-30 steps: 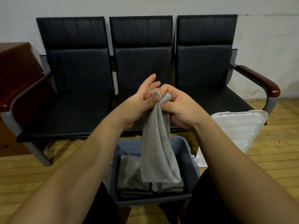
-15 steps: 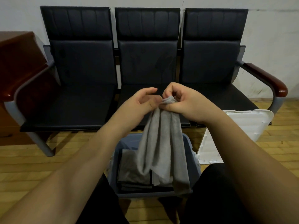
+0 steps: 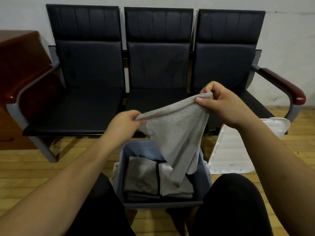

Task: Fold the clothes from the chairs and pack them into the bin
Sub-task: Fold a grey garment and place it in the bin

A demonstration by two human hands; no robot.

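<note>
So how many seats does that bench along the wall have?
3, side by side: the left seat, the middle seat behind the held grey garment, and the right seat, partly behind the right hand. All show no clothes on them.

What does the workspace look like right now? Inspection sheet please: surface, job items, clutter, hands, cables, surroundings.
Surface: wooden plank floor; black three-seat bench, no clothes seen on its seats.
Job's things: grey garment held stretched over the blue-grey bin, lower end hanging into it; folded clothes stacked inside.
Clutter: white bin lid propped beside the bin.
Grippers: left hand grips one end of the garment; right hand pinches the other end, higher.
Cables: nothing seen.
Surroundings: pale wall; dark red-brown furniture at the left edge.
</note>
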